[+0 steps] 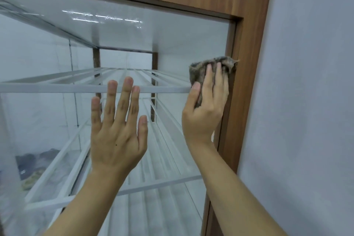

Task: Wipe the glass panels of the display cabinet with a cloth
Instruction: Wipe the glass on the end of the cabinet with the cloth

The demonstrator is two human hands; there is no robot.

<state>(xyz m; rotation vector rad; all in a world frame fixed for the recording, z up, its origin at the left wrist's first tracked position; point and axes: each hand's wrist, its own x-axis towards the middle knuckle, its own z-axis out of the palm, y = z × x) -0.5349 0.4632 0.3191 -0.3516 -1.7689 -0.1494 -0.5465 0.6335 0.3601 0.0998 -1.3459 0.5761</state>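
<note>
The display cabinet has a wooden frame [247,48] and a large glass panel [134,40] that fills most of the view. My right hand [206,109] presses a crumpled grey-brown cloth [199,72] flat against the glass at its right edge, next to the frame; the fingers lie straight over the cloth and the thumb rests along its left side. My left hand [116,132] is spread flat with straight fingers against the glass, left of the right hand and slightly lower.
Behind the glass are white slatted wire shelves [80,88], two levels visible. Some dark items [36,161] lie low at the left inside. A pale grey wall [306,101] stands right of the frame. Ceiling lights reflect in the upper glass.
</note>
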